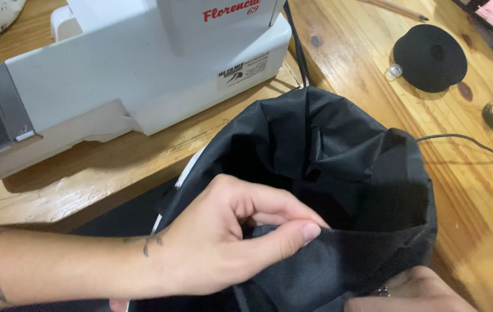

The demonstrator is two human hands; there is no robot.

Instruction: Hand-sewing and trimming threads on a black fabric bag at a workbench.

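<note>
The left hand (pixel 223 242) pinches the folded edge of a black, finely woven fabric bag (pixel 339 173) between thumb and curled fingers. The bag gapes open just beyond its fingertips, soft and creased. The right hand (pixel 414 292), wearing a ring, presses against the cloth below; its grip cannot be told. A white plastic sewing machine (pixel 130 75) sits beyond the left wrist on the wooden table (pixel 472 190)

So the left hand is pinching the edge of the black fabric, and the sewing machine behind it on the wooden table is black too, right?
Not quite. The head view shows the left hand pinching the edge of the black fabric, but the sewing machine behind it on the wooden table is white, not black.
</note>
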